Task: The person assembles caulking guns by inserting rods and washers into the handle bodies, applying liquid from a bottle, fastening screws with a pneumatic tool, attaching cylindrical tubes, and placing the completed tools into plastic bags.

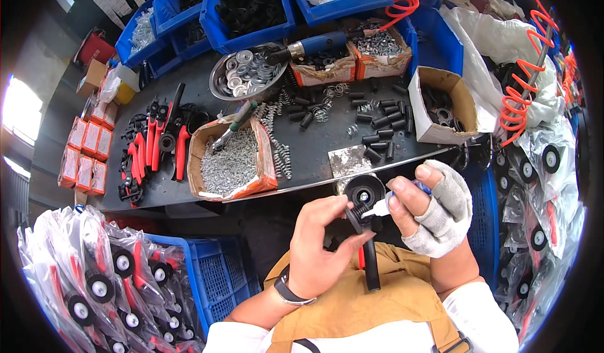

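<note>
Just above my lap, my left hand point(319, 243) is closed around a black-handled tool point(371, 265). A black disc point(363, 193) with a metal bolt in its centre tops the tool, and a sliver of red shows beside the handle. My right hand point(434, 208), in a fingerless grey-white glove, pinches a small squeeze tube point(381, 209) with a white nozzle and a blue part. The nozzle points left into the tool, close to my left thumb and fingers. Whether its tip touches is too small to tell.
On the dark bench stand a carton of small screws point(229, 164) with a ratchet wrench, a steel bowl of washers point(245, 79) and black sleeves point(384, 120). Red-black tools point(154, 133) lie left. Blue bins point(245, 13) line the back; bagged wheeled parts point(100, 284) flank both sides.
</note>
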